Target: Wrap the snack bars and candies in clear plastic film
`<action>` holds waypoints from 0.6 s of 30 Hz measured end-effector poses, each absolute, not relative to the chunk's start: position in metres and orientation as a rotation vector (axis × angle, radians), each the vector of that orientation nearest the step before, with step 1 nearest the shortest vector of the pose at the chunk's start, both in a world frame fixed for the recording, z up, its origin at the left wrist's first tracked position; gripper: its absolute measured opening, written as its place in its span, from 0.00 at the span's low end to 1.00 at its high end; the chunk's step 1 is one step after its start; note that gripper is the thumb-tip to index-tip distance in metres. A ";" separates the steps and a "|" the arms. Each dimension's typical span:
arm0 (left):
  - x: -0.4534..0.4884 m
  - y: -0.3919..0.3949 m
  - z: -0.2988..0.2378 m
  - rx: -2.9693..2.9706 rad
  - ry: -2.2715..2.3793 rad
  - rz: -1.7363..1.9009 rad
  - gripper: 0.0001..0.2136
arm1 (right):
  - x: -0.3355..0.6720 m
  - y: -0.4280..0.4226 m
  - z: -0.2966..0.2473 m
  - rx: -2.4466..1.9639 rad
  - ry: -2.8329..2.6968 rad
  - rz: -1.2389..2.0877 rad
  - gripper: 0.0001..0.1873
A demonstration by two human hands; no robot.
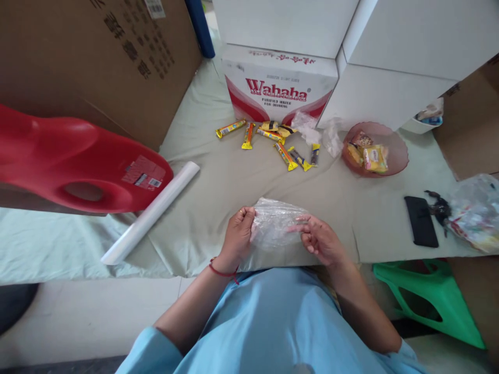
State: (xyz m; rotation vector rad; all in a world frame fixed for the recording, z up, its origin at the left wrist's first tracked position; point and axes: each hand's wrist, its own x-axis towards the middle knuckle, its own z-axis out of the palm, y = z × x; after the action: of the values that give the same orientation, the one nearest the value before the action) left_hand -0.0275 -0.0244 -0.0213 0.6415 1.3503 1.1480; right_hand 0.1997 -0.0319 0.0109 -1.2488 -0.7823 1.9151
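Note:
A clear plastic bag [275, 221] is stretched between my hands, just above the near edge of the cloth-covered table. My left hand [240, 231] pinches its left side between thumb and fingers. At the other side, my right hand [322, 240] has its index and middle fingers reaching inside or behind the plastic; I cannot tell which. The remaining fingers of that hand are curled. Beyond the bag lie several yellow-wrapped snack bars [286, 156] in a loose group. Two crumpled clear plastic pieces [306, 126] rest beside them.
A pink bowl [401, 158] with wrapped snacks stands right of the bars. A Wahaha box [278, 85] is behind. On the left are a white roll [152, 213] and a red plastic piece [117, 166]. A black phone [421, 221] lies right, above a green stool [452, 306].

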 end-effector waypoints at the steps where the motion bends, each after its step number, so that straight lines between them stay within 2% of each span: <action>1: -0.027 -0.024 -0.022 0.646 1.354 1.149 0.23 | 0.197 -0.032 0.010 -1.262 -0.813 1.926 0.31; 4: -0.027 -0.025 -0.023 0.761 1.496 1.253 0.23 | 0.192 -0.033 0.009 -1.293 -0.866 1.854 0.25; 7: -0.031 -0.033 -0.018 1.109 1.670 1.474 0.25 | 0.192 -0.031 0.012 -1.292 -0.782 1.793 0.25; 9: -0.031 -0.041 -0.013 1.406 1.585 1.450 0.21 | 0.194 -0.029 0.016 -1.284 -0.714 1.777 0.26; 10: -0.030 -0.045 -0.010 1.531 1.496 1.374 0.23 | 0.194 -0.029 0.018 -1.280 -0.692 1.777 0.26; 14: -0.010 -0.055 -0.006 1.749 1.269 1.094 0.44 | 0.188 -0.029 0.025 -1.259 -0.686 1.801 0.26; 15: -0.003 -0.056 -0.007 1.736 1.281 1.084 0.44 | 0.186 -0.030 0.026 -1.251 -0.698 1.801 0.26; 16: 0.002 -0.056 -0.008 1.700 1.301 1.084 0.39 | 0.185 -0.030 0.026 -1.244 -0.718 1.795 0.26; 18: 0.008 -0.055 -0.009 1.551 1.362 1.097 0.22 | 0.185 -0.032 0.025 -1.241 -0.782 1.768 0.25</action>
State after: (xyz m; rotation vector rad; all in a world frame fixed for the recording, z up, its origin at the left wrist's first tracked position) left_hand 0.0080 -0.0545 -0.0089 1.5505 1.3623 1.0968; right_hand 0.1852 -0.0316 0.0253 -1.2411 -0.7823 1.7685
